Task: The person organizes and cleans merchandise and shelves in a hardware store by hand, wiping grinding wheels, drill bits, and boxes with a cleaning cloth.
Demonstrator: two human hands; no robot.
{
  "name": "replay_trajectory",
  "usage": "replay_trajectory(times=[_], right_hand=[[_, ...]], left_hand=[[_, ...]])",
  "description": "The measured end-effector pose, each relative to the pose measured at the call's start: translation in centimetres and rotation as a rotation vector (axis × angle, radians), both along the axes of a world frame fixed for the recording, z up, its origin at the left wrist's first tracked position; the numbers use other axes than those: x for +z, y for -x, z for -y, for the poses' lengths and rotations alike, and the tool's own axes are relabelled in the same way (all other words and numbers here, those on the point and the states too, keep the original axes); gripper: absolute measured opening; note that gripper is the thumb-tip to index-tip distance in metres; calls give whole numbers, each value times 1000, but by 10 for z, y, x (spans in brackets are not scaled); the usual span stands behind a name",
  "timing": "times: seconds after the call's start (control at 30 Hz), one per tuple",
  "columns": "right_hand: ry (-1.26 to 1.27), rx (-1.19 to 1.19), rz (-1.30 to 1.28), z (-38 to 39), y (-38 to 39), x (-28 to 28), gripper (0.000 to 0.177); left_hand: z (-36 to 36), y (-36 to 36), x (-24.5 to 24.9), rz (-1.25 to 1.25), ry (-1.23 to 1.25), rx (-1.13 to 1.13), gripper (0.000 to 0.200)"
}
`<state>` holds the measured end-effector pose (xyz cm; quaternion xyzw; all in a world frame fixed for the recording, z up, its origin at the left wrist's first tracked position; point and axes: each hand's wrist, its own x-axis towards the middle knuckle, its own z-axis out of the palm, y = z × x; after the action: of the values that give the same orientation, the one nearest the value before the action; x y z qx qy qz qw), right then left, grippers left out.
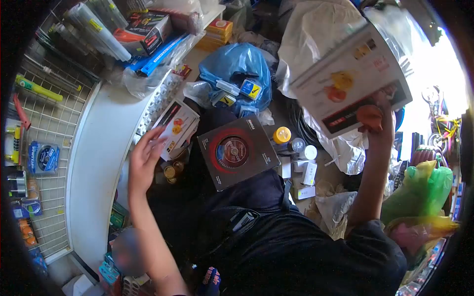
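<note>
My left hand (144, 160) has its fingers on a small white printed card or packet (178, 126) with red and yellow round pictures. Raised at the right, my right hand (373, 116) grips the lower edge of a larger white printed sheet (345, 79) with similar pictures and a dark band. Between the two hands, a black box (239, 150) with a red ring and a disc picture rests tilted on the lap. Neither hand touches this box.
A blue plastic bag (237, 61) holds small boxes beyond the lap. Yellow-lidded (282, 134) and white-lidded jars and small white boxes (309, 173) lie right of the black box. A white shelf (98, 163) and wire rack stand left; a green bag (419, 190) is at right.
</note>
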<state>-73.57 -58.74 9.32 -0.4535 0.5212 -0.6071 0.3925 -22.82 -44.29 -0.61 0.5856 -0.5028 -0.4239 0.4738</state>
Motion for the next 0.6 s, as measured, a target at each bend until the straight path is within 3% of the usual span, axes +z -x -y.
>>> replay_trajectory(times=[0.1,0.2,0.3,0.4,0.5,0.6], right_hand=[[-215,-61,160,24,62,-46,47],[-319,-167,142,47,103,-94,47],[-395,-89,135,68,152,-150,49],[-494,36,269,104,244,-242,43],[-590,-100,347,109,258,-318,39],[-502,-113,457,86,245,-389,33]], left_hand=[[-58,-37,-18,18,-179,138,41],[-108,-59,-31,-34,-266,279,37],[-143,-65,-36,-73,-273,365,37],[-171,-63,-42,-130,-326,457,40],[-201,-66,-58,-147,-376,521,41],[-229,-61,-61,-160,-437,601,41]])
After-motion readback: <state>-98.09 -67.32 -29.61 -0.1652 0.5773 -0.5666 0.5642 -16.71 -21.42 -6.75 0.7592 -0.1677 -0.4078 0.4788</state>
